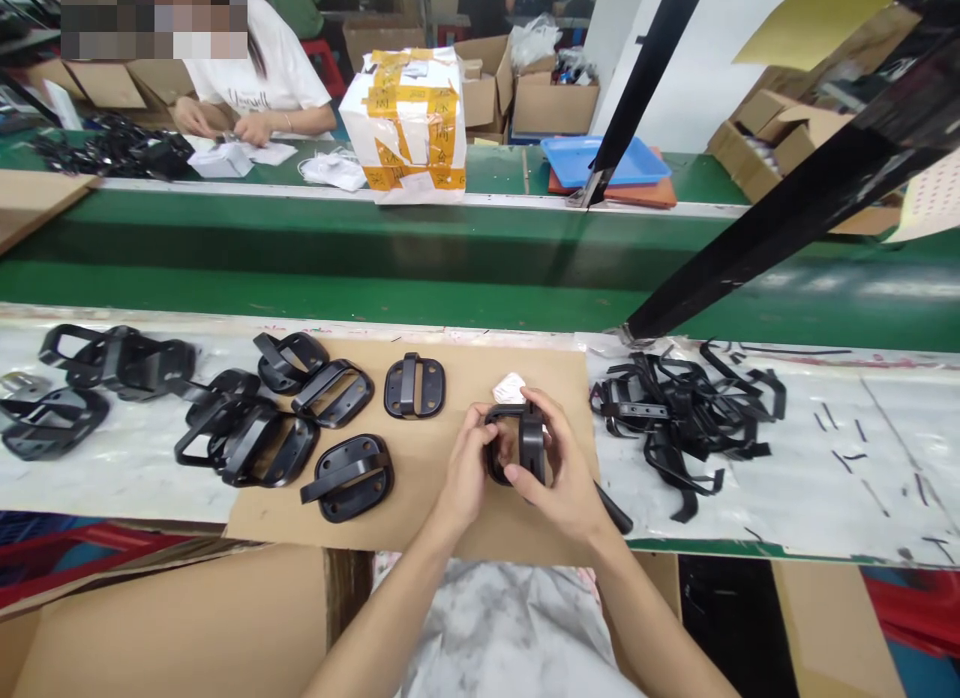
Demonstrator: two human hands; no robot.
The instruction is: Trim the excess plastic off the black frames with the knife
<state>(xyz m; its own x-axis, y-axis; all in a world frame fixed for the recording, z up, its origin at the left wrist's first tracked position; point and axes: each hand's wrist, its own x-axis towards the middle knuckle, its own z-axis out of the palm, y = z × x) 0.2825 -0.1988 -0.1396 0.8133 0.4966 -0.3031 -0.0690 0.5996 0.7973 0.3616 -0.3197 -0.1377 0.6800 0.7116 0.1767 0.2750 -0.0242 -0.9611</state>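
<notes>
Both my hands grip one black plastic handle part (pixel 517 440) above the brown cardboard sheet (pixel 465 378). My left hand (pixel 465 468) closes on its left edge, my right hand (pixel 559 463) wraps the right side with fingers over the strap. A black tool handle (pixel 615 510) pokes out beneath my right hand. A small white scrap (pixel 510 387) lies just behind the held part. Finished-looking oval handle parts lie to the left, one (pixel 415 385) upright near the middle, another (pixel 349 476) nearer me.
A tangled heap of black straps (pixel 686 418) lies to the right, more black parts (pixel 112 363) far left. A green conveyor belt (pixel 375 268) runs behind. A taped white box (pixel 405 118) and a seated person's hands (pixel 225 123) are across it. A black slanted post (pixel 787 208) crosses right.
</notes>
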